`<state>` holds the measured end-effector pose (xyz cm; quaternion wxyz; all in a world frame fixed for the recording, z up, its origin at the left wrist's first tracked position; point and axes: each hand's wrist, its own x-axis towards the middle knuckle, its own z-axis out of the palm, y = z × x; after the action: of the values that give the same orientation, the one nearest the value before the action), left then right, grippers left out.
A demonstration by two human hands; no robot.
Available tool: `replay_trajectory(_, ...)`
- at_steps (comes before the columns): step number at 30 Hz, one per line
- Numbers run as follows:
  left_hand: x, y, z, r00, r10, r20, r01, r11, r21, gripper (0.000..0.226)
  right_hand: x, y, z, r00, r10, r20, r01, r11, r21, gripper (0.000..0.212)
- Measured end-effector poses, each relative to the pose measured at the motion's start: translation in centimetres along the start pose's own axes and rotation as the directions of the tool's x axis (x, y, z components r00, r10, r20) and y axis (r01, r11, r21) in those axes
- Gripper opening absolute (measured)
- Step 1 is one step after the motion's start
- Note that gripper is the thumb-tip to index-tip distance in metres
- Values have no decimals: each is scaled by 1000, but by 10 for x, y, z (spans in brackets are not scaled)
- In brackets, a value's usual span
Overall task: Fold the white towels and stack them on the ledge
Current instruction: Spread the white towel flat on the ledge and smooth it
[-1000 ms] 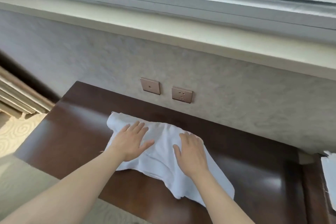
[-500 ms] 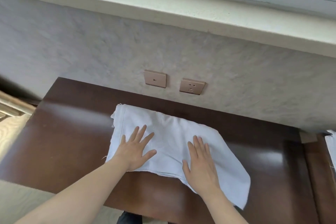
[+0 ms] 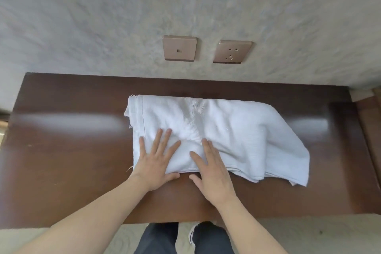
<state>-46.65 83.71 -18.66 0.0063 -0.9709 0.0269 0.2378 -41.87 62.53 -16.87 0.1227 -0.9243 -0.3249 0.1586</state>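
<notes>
You had the white towel (image 3: 216, 136) lying on the dark wooden table (image 3: 68, 150), roughly folded, with its long axis running left to right, parallel to the wall behind it. Its left end was fairly square and neat; its right end sagged toward you in a loose, rumpled corner where several layers showed unevenly at the near edge.

Both your hands were flat on the cloth with fingers straight and spread, gripping nothing. Your left hand (image 3: 156, 161) pressed the near left corner, its thumb along the near edge. Your right hand (image 3: 212, 171) lay just beside it, close to the towel's middle, its heel off the cloth and over bare table. So both hands sat on the left half, and the whole rumpled right half stretched away from your right hand, untouched.

That is the relation the next move seemed to turn on: the loose end lay to the right, along the towel's long axis, and your right hand was the nearer one to it. A likely next step was to smooth or carry that end across while your left hand pinned the neat corner. The ledge was not in view, and no stack could be seen yet.

The two wall sockets (image 3: 206, 49) sat above the table's far edge, well apart from the towel.
</notes>
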Motion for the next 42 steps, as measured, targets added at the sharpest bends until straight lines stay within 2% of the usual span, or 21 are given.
replay_trajectory(3,-3,0,-8,999,8,-38,-9,1000,-26,95,2,0,8,996,51,68,-52,998,20,74)
replay_trajectory(6,-7,-1,-14,980,66,-187,-80,994,-67,60,13,0,6,991,77,110,-78,997,7,74)
replay_trajectory(9,-10,1,-15,943,82,-324,-133,981,-140,36,16,-4,2,996,89,31,-91,995,50,58)
replay_trajectory(12,-14,5,-15,932,45,-360,-161,940,-301,25,11,-11,0,994,93,-56,-92,996,22,46)
replay_trajectory(15,-24,5,-10,935,-13,-354,-121,928,-353,25,0,-16,3,980,79,-183,-87,996,-33,35)
replay_trajectory(18,-38,2,-10,910,-5,-415,-165,914,-372,24,-11,-20,5,954,-22,-299,0,997,-71,29)
replay_trajectory(27,-102,-16,2,917,54,-396,-188,932,-309,28,-34,-52,13,952,-198,-233,177,978,-111,27)
replay_trajectory(30,-125,-17,14,915,83,-395,-201,942,-268,36,-46,-60,25,940,-260,-223,233,963,-138,28)
replay_trajectory(32,-138,-17,24,915,93,-392,-204,946,-253,36,-55,-65,32,940,-288,-186,261,953,-157,27)
replay_trajectory(34,-146,-18,36,926,97,-366,-204,942,-267,26,-59,-69,38,952,-292,-96,273,946,-177,27)
replay_trajectory(36,-149,-17,45,953,86,-290,-179,933,-311,28,-58,-73,41,965,-249,86,260,954,-152,30)
replay_trajectory(38,-149,-19,52,966,70,-248,-157,924,-350,35,-52,-74,41,949,-200,245,231,967,-105,38)
replay_trajectory(40,-148,-22,55,976,47,-213,-133,901,-413,49,-44,-71,36,925,-172,338,184,983,-5,57)
replay_trajectory(42,-147,-27,54,983,11,-184,-106,850,-515,62,-31,-69,22,855,-151,496,100,987,127,86)
